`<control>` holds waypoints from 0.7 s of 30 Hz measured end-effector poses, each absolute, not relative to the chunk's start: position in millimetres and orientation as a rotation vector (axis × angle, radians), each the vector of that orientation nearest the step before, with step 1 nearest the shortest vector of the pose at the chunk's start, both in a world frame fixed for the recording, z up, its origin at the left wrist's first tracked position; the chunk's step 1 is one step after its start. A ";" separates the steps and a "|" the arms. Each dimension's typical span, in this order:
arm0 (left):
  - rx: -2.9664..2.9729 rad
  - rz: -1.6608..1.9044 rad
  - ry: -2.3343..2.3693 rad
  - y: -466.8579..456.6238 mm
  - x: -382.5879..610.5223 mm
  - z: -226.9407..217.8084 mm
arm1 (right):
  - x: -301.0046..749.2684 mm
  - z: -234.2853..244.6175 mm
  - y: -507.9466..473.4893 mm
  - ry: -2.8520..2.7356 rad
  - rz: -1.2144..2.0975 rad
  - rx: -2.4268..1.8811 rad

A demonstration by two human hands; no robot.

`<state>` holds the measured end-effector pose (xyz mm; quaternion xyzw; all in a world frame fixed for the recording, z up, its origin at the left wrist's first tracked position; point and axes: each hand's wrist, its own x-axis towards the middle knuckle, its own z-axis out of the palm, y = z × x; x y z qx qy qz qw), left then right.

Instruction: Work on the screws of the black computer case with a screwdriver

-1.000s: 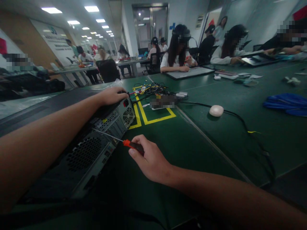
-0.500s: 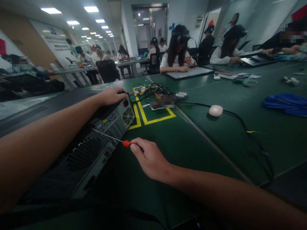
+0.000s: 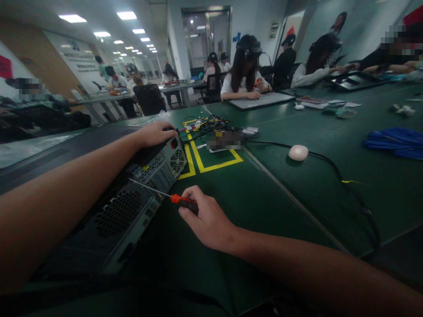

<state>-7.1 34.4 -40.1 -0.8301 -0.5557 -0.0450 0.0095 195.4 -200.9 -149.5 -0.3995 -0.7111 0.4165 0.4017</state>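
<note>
Screwdriver [image 3: 174,199], black and orange handle [image 3: 189,204], slim shaft [image 3: 150,187]

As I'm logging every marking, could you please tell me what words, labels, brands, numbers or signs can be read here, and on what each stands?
No words, brands or numbers can be read.
Pale wall panel: lettering too blurred.
Wall notice: too small.
Yellow sticker on the computer case: too small.
Blue cross-shaped mark: no legible text.
</note>
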 end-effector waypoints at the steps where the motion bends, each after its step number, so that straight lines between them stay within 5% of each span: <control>1: -2.586 -0.133 -1.738 34.7 -7.2 -40.2 | 195.6 -149.2 -201.1 -1.795 1.056 -1.011; 21: -2.587 -0.126 -1.756 32.9 -5.9 -39.4 | 197.1 -151.6 -201.2 -1.804 1.045 -0.999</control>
